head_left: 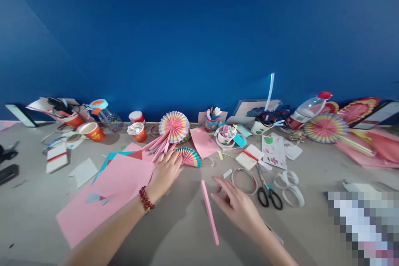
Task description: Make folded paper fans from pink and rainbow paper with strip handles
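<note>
My left hand [165, 174], with a dark red bead bracelet [146, 198] at the wrist, reaches forward with its fingers stretched out. Its fingertips overlap the left end of a small pleated paper fan [189, 157] in teal, yellow and pink; whether they grip it cannot be made out. My right hand [238, 205] hovers with thumb and fingers apart, holding nothing. Just left of it, a narrow folded pink paper strip [210, 214] lies on the grey table [174, 224]. Behind the left hand stands a round pleated paper rosette [174, 127].
Pink sheets [121, 183] spread under my left forearm. Black-handled scissors [268, 191], tape rolls [245, 181] and white loops [289, 187] lie right of my right hand. Paper cups [92, 132], a bottle [310, 110] and another rosette [326, 128] line the blue wall [199, 50].
</note>
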`<state>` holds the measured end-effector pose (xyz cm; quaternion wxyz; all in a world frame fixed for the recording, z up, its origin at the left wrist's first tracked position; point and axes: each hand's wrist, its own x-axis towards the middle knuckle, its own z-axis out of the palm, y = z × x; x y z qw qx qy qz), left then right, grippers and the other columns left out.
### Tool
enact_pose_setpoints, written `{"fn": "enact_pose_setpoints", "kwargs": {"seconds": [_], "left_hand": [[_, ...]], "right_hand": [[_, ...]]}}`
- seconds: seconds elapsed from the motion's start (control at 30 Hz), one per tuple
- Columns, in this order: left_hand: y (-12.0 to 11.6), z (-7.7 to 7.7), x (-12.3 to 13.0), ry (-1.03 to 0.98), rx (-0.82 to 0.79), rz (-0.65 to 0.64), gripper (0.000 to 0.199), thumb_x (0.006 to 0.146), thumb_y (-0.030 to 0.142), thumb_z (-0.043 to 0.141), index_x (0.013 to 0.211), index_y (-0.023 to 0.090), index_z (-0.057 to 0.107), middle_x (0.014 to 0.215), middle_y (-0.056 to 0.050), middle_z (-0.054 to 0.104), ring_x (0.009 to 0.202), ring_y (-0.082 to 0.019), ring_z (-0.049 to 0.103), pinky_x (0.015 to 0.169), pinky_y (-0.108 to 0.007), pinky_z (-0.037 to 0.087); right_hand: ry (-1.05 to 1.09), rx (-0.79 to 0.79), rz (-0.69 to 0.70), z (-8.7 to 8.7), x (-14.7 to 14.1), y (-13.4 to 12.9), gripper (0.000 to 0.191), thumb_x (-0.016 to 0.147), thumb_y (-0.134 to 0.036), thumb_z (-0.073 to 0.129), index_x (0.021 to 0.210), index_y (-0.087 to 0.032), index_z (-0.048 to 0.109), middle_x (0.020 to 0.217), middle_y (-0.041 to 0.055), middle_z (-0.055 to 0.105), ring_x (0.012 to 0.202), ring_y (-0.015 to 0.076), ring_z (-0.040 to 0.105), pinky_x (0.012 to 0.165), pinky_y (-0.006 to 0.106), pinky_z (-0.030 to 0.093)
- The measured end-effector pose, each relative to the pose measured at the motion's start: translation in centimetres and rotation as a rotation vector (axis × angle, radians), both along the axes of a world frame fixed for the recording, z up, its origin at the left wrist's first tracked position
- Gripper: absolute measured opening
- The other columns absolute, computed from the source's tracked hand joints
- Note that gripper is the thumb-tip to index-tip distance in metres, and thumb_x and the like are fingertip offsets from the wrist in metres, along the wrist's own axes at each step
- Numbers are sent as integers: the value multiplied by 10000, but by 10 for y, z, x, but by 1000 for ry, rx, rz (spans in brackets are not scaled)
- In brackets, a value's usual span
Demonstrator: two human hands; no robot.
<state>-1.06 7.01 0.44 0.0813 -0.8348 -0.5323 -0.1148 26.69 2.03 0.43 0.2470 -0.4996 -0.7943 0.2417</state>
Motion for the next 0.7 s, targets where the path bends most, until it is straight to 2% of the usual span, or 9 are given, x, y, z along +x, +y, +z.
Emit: {"fn": "enact_pose_setpoints", "kwargs": {"seconds": [0.17, 0.33, 0.4, 0.53, 0.6, 0.7], "left_hand": [[10, -14, 4, 27, 21, -71, 169, 943, 113, 542, 1009, 171, 686, 1124, -121, 695, 1166, -309, 599, 987, -486, 433], [7, -5, 4, 0, 0, -176, 143, 970, 155, 534, 936, 176, 671, 1049, -79, 706, 1098, -263, 612, 1058, -478, 387], [3, 3, 5, -136, -47, -217, 124, 980, 203, 540, 955, 186, 660, 1032, -66, 705, 1062, -247, 616, 1044, -462, 400], [-7, 24, 12, -648, -314, -253, 121, 971, 309, 584, 950, 204, 641, 1075, -64, 692, 1030, -214, 626, 932, -360, 474], [-12, 33, 17, -849, -459, -239, 141, 957, 338, 608, 920, 206, 638, 1087, -62, 687, 1026, -204, 631, 903, -324, 481], [-16, 41, 23, -1051, -588, -193, 173, 932, 355, 643, 870, 194, 626, 1036, -56, 687, 984, -195, 631, 881, -302, 471]], "right_hand": [[-53, -31, 76, 4, 5, 1, 312, 930, -251, 536, 1225, -191, 618, 1191, 116, 674, 750, 176, 699, 702, 297, 567], [-29, 85, 166, 9, 0, 16, 315, 944, -247, 556, 1249, -199, 619, 1255, 128, 653, 1062, 246, 679, 876, 366, 569], [-19, 199, 186, 14, -5, 23, 319, 961, -236, 538, 1270, -209, 614, 1281, 127, 647, 1144, 257, 640, 943, 405, 546], [-62, 442, 178, 27, -17, 33, 371, 953, -231, 566, 1323, -226, 594, 1355, 117, 617, 1269, 291, 538, 1054, 497, 459], [-101, 509, 149, 33, -21, 35, 399, 942, -277, 605, 1338, -226, 590, 1385, 112, 603, 1305, 318, 491, 1089, 543, 407], [-137, 546, 136, 36, -23, 38, 457, 935, -354, 627, 1371, -229, 569, 1420, 102, 583, 1345, 337, 437, 1125, 585, 341]]}}
